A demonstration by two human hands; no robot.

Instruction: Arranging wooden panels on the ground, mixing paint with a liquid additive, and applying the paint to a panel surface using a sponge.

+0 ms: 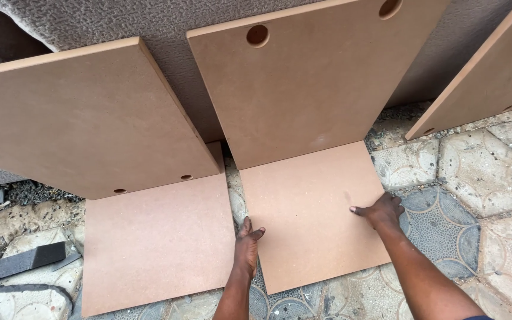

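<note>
- My left hand (248,244) is pressing its open palm against the near left edge of the flat board (312,216), fingers spread, clamped on nothing.
- My right hand (381,211) is resting flat and open on the board's right edge, gripping nothing.
- The board is lying on the paving (475,195) between my hands, its long axis running away from me; both hands are about equally near.
- A second flat board (158,240) is lying just left of it.
- Beyond, leaning panels (309,83) are standing against the grey wall (167,35).
</note>
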